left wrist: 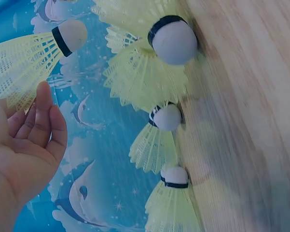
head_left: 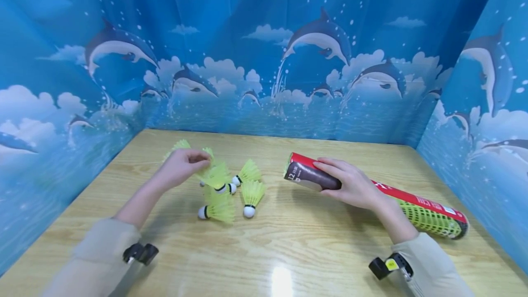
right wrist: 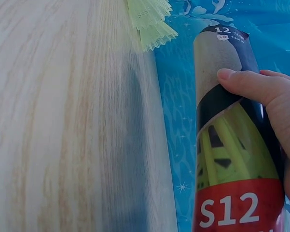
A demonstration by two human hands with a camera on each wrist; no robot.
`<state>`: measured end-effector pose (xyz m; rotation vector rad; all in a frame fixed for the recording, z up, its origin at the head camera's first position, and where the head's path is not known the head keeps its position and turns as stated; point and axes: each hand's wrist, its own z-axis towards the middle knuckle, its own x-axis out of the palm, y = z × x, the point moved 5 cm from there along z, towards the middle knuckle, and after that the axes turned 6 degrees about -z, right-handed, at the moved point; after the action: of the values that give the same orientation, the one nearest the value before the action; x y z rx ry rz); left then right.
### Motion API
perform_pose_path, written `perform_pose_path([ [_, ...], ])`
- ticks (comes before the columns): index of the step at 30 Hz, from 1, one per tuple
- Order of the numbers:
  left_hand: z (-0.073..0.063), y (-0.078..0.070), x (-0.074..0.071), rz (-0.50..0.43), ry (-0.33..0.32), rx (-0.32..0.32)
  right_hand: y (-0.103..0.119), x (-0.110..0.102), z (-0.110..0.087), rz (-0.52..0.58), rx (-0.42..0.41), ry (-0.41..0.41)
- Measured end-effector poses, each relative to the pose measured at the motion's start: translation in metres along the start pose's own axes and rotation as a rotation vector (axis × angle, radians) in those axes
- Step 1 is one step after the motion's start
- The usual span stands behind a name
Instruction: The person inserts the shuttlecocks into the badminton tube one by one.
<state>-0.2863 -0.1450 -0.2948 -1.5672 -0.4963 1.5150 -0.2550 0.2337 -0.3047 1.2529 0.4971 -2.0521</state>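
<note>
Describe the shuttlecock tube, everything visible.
The shuttlecock tube is a long cylinder lying on its side on the wooden table, slanting from centre toward the right wall. It has a red band with white lettering reading S12, a dark section marked 12 near the end toward the loose shuttlecocks, and see-through panels showing yellow-green shuttlecock skirts inside. Whether that end is capped is unclear. The right hand grips it near that end, fingers curled over the top. Nothing else touches it.

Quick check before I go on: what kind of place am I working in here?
Probably a staged tabletop booth, not a real room: a wooden table walled on three sides by a blue dolphin backdrop, with yellow shuttlecocks and their tube laid out.
</note>
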Motion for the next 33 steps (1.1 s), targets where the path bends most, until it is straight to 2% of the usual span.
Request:
perform_pose_path([
  [9, 0.013, -0.009, 0.014, -0.101, -0.016, -0.021, -0.001, 0.000, -0.001, 0.004, 0.012, 0.010],
  [21, 0.032, -0.024, 0.037, -0.149, -0.037, -0.009, 0.002, -0.005, 0.000, 0.006, 0.007, 0.008],
  [33, 0.049, -0.042, 0.065, -0.224, -0.011, 0.020, 0.002, -0.007, 0.000, 0.004, 0.010, 0.004],
])
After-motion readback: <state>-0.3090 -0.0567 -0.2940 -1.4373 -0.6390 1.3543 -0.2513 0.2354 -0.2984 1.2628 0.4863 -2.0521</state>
